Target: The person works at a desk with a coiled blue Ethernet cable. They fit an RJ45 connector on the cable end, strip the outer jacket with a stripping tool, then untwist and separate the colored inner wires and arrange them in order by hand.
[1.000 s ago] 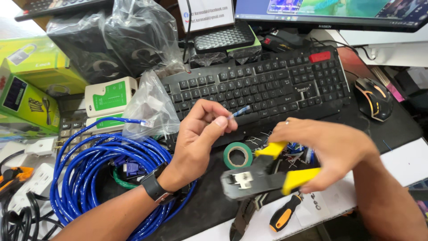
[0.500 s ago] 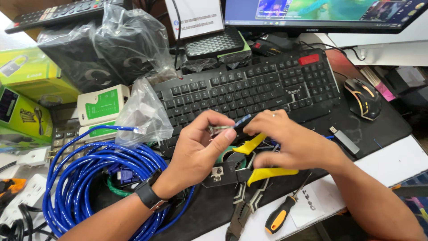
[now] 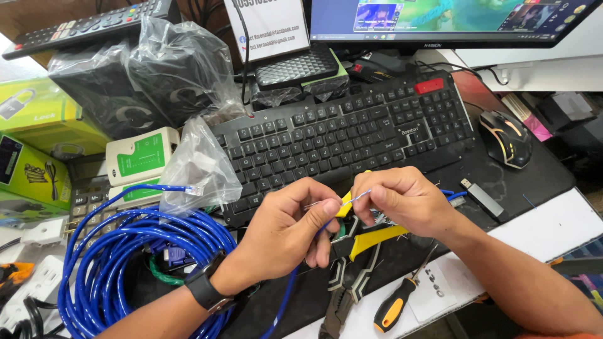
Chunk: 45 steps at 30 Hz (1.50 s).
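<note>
1 head cam, looks down and forward from close above the desk (image 3: 534, 232); keyboard (image 3: 352, 135) mid-frame, monitor (image 3: 440, 19) cut off at top edge.

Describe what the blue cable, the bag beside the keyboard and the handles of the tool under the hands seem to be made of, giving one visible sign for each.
Blue network cable: likely a plastic jacket, smooth and slightly glossy, coiling easily.
Clear bag: thin plastic film; it is see-through, crinkled and catches highlights.
Yellow tool handles: probably rubber or plastic sleeves, matte and uniformly coloured; the core is hidden.
</note>
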Each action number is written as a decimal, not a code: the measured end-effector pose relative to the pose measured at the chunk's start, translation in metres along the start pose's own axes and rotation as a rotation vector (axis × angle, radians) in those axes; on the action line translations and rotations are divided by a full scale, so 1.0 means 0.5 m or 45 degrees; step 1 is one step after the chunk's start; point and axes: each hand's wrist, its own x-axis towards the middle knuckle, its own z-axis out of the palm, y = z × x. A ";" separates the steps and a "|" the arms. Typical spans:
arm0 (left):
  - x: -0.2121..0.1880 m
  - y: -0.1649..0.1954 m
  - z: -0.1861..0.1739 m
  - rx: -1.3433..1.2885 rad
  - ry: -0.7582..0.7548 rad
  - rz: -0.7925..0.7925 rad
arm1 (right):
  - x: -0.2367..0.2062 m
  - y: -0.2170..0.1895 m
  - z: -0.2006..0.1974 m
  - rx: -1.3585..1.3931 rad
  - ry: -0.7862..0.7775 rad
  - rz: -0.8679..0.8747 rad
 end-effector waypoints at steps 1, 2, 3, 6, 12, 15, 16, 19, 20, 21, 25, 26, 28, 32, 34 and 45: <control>0.001 0.001 0.002 -0.017 -0.019 -0.036 | -0.002 0.001 0.001 0.057 -0.013 -0.016; 0.003 0.003 0.004 -0.034 -0.037 -0.071 | -0.004 0.001 0.002 0.021 -0.015 -0.013; 0.004 0.003 0.005 -0.052 -0.052 -0.106 | -0.006 0.001 0.002 -0.014 -0.019 -0.009; 0.008 0.003 0.005 -0.039 -0.062 -0.118 | -0.011 -0.001 0.002 -0.134 -0.010 0.074; 0.015 -0.002 0.002 0.092 -0.015 -0.136 | -0.008 -0.003 0.011 -0.449 0.061 0.077; 0.017 -0.005 0.002 0.098 0.035 -0.100 | -0.004 -0.008 0.017 -0.478 0.106 0.042; 0.017 -0.006 0.002 0.082 0.040 -0.096 | -0.002 -0.010 0.017 -0.479 0.118 0.023; 0.017 -0.011 0.001 0.027 0.047 -0.064 | 0.002 -0.015 0.017 -0.449 0.121 -0.029; 0.017 -0.012 0.000 0.005 0.046 -0.038 | 0.004 -0.016 0.018 -0.446 0.131 -0.029; 0.017 -0.014 -0.001 -0.016 0.044 -0.013 | 0.005 -0.017 0.018 -0.442 0.141 -0.029; 0.016 -0.018 -0.002 -0.076 0.014 0.026 | 0.004 -0.012 0.021 -0.494 0.248 -0.006; 0.016 -0.018 -0.002 -0.092 0.013 0.024 | 0.004 -0.010 0.020 -0.465 0.279 0.024; 0.015 -0.017 0.000 -0.064 0.024 0.028 | 0.004 -0.005 0.018 -0.409 0.343 0.083; 0.014 -0.013 0.001 0.048 0.059 0.057 | -0.001 -0.001 0.006 -0.141 0.232 0.027; 0.014 -0.010 0.000 0.072 0.065 0.067 | -0.008 0.000 0.003 -0.116 0.175 0.030; 0.014 -0.010 0.001 0.135 0.072 0.058 | -0.003 0.001 0.021 -0.371 0.300 -0.098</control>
